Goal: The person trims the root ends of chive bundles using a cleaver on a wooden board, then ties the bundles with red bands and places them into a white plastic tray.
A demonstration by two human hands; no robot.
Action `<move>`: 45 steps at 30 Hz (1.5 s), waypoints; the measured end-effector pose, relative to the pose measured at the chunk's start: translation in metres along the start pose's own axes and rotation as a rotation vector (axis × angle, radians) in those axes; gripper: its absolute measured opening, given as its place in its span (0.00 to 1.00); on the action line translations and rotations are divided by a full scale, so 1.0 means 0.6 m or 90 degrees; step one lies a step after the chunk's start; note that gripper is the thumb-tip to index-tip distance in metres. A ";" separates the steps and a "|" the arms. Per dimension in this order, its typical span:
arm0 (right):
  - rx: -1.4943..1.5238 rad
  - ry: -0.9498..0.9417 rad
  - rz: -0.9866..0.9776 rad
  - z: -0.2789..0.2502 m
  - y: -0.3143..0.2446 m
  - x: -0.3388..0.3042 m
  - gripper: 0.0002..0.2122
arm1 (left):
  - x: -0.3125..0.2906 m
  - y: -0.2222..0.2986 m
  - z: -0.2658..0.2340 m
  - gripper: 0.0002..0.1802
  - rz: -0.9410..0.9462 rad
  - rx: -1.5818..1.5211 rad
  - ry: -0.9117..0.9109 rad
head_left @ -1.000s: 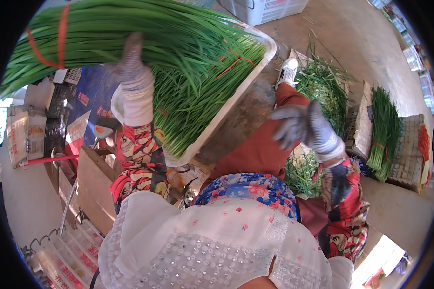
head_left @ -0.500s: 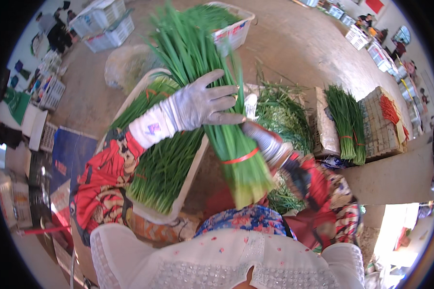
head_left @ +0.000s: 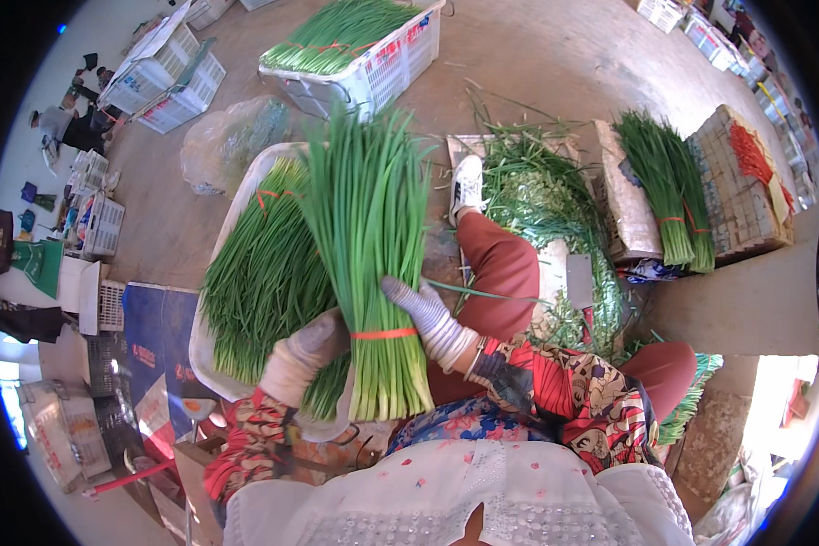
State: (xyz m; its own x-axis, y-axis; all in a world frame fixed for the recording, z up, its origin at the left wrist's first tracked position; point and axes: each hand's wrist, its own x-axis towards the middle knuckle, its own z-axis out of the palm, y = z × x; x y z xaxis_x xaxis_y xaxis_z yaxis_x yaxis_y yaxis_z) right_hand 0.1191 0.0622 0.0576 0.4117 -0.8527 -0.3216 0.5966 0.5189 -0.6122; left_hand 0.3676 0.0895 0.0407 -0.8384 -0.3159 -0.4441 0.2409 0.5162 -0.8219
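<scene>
Upright in front of me stands a bundle of garlic chives (head_left: pixel 373 246), leaves pointing away and pale stem ends near my lap. A red band (head_left: pixel 384 334) circles it low down. My right hand (head_left: pixel 423 314), in a grey glove, is closed on the bundle's right side just above the band, thumb on the front. From the left my gloved left hand (head_left: pixel 311 344) grips the bundle near the band, its fingertips hidden behind the stems. One loose leaf (head_left: pixel 482 293) sticks out to the right by my right hand. Below the bundle's left side lies a white crate (head_left: pixel 202 350) of banded chives (head_left: pixel 268 264).
Beyond my foot stands a full white crate (head_left: pixel 400 77). A chopper with a grey blade (head_left: pixel 579 282) lies among leaf trimmings (head_left: pixel 555 196) at my right. Farther right are two banded bundles (head_left: pixel 669 196) and a block with red bands (head_left: pixel 748 155). A plastic bag (head_left: pixel 232 146) lies far left.
The bundle has swung from a tilt to upright and come nearer. My left hand has moved from its front down to its lower left side; my right hand now holds its right side.
</scene>
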 end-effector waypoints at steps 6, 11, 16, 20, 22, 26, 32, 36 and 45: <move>-0.572 0.075 -0.216 0.021 0.042 -0.014 0.27 | 0.051 -0.119 -0.087 0.41 0.585 1.463 -0.389; -0.292 -0.221 -0.053 0.053 0.019 0.039 0.29 | -0.032 -0.132 -0.096 0.35 0.738 1.513 -0.292; -0.034 -0.145 0.059 0.065 -0.019 0.191 0.36 | -0.102 -0.158 0.027 0.24 0.632 1.685 -0.110; 0.136 -0.178 0.239 0.100 0.021 0.239 0.28 | -0.177 -0.092 0.080 0.28 0.712 1.720 0.089; 0.151 -0.169 0.237 0.090 0.051 0.248 0.27 | -0.171 -0.035 0.068 0.31 0.683 1.747 -0.028; 0.095 -0.134 0.228 0.073 0.079 0.237 0.29 | -0.159 0.043 0.042 0.44 0.736 1.580 0.226; -0.095 -0.086 0.154 0.062 0.099 0.205 0.31 | -0.064 0.086 -0.031 0.52 0.926 1.671 0.133; -0.247 -0.030 0.050 0.050 0.090 0.206 0.33 | -0.019 0.115 -0.030 0.60 1.077 1.693 0.208; -0.681 0.295 -0.274 -0.114 0.011 0.283 0.33 | 0.004 0.170 -0.006 0.63 1.075 1.690 0.132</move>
State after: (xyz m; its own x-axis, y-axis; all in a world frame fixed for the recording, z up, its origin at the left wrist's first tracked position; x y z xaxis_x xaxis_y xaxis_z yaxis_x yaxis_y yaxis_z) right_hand 0.1457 -0.0829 -0.0507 -0.0901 -0.9951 -0.0408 -0.3275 0.0683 -0.9424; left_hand 0.3883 0.1445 -0.0428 0.1165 -0.7964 -0.5934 -0.3073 -0.5971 0.7410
